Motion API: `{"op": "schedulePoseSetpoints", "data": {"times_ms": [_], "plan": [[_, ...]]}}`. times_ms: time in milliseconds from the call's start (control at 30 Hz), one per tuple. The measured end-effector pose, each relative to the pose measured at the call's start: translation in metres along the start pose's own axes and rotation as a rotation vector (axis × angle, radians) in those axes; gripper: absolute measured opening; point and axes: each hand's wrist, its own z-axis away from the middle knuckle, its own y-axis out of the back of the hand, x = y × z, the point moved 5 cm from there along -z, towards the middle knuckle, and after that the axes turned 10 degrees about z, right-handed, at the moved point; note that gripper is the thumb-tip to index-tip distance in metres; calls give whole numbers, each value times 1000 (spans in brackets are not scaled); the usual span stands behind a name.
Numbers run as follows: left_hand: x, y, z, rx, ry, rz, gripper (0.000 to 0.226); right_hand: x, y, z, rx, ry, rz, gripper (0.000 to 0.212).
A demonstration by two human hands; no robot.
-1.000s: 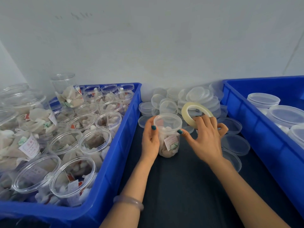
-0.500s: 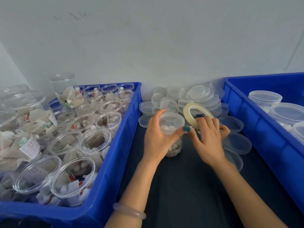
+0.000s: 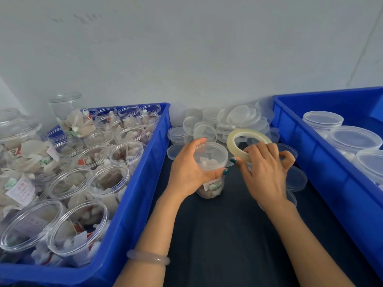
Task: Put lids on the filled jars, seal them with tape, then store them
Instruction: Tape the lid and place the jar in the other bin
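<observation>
A clear plastic jar (image 3: 210, 160) filled with pale sachets stands on the dark mat, with a clear lid on top. My left hand (image 3: 186, 170) wraps around its upper part, thumb at the front. My right hand (image 3: 265, 175) holds a ring of clear tape (image 3: 234, 145) just to the right of the jar's rim, its thumb next to the lid edge. A pile of loose clear lids (image 3: 232, 123) lies behind the jar against the wall.
A blue bin (image 3: 132, 204) on the left holds several open filled jars. Another blue bin (image 3: 323, 166) on the right holds lidded jars (image 3: 352, 139). More loose lids (image 3: 296, 181) lie on the mat under my right hand. A white wall rises behind.
My left hand has moved from the jar's left side to grip around its top. My right hand with the tape ring has come in close to the jar's rim.
</observation>
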Motion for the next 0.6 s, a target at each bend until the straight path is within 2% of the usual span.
{"op": "schedulePoseSetpoints", "data": {"times_ms": [133,233,300,367,433,467,567,600], "plan": [[-3,-2,-1,-103,57,133,93,-4,-5,0,-65,27,-28,38],[-1,-2,-3,-216,83,140,91,-4,-6,4,-97,31,-68,41],[5,1,-8,-291,92,34,94,-5,-3,4,-77,37,-74,39],[15,0,-14,-358,109,-173,110,-5,0,3,-73,35,-118,31],[25,-4,-17,-367,135,-363,125,-7,0,3,-114,68,-186,17],[29,-8,-18,-348,135,-428,125,-7,-3,4,-168,99,-220,12],[32,-11,-18,-289,101,-499,114,1,-9,8,-390,146,-362,24],[31,-9,-18,-285,92,-490,112,6,-8,8,-387,167,-377,32]]}}
